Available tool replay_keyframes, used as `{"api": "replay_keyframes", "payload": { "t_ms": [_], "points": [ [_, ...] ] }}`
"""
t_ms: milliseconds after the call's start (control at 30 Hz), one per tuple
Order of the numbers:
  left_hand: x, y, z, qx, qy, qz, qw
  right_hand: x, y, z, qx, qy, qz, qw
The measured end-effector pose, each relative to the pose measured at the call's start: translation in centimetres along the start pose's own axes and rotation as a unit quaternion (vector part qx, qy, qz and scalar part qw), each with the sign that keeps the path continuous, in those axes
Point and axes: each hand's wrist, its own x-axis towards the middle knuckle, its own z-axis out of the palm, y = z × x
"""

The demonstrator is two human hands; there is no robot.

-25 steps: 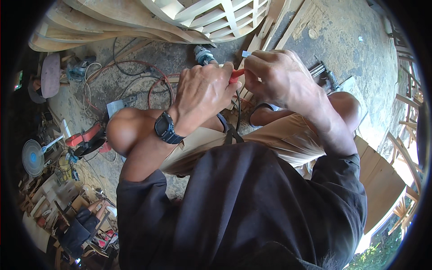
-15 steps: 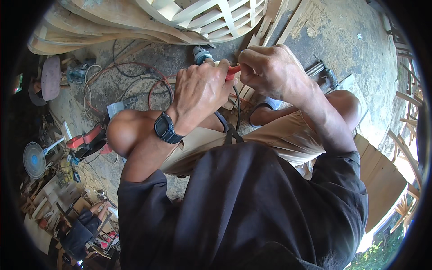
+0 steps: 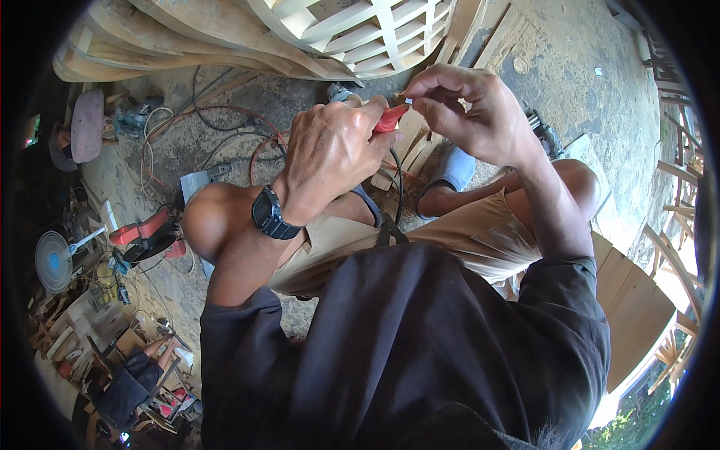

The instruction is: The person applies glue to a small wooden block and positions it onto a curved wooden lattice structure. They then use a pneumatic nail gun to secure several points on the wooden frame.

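My left hand (image 3: 330, 139), with a black watch on its wrist, is closed round a red tapered piece (image 3: 390, 118) with a dark tip, too covered to tell its kind. Below that hand a black cord (image 3: 397, 180) hangs down between my legs. My right hand (image 3: 480, 112) pinches with thumb and forefinger close to the dark tip. Something tiny and pale shows at those fingertips, too small to name. Partly hidden behind my left hand is a blue-grey tool part (image 3: 341, 93).
A large wooden lattice piece (image 3: 375, 34) stands ahead. Cords and a red hose (image 3: 217, 109) cross the floor at left, near a red-and-black machine (image 3: 146, 232) and a fan (image 3: 54, 261). A metal clamp-like tool (image 3: 547, 135) lies beyond my right knee. Another person (image 3: 124, 390) sits far left.
My right hand has drawn a little to the right and its fingers have opened out, so more of the red piece and its dark tip shows. My left hand keeps its hold.
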Motion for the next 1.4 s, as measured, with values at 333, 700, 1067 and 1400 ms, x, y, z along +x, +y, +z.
{"api": "replay_keyframes", "payload": {
  "t_ms": [333, 700, 1067, 1400],
  "points": [
    [0.4, 0.1, 0.3, 0.013, 0.019, 0.019, 1.000, -0.1, 0.0, 0.4, -0.197, 0.028, -0.154, 0.968],
    [0.4, 0.1, 2.0, 0.031, -0.024, 0.038, 0.998, -0.6, 0.6, 1.6, -0.368, 0.008, -0.225, 0.902],
    [0.4, 0.4, 1.3, 0.032, -0.067, -0.016, 0.997, -0.1, 1.6, 1.6, -0.295, -0.010, -0.158, 0.942],
    [0.2, 0.0, 0.3, -0.004, -0.021, 0.010, 1.000, 0.2, 0.5, -0.6, -0.110, -0.003, -0.016, 0.994]
  ]
}}
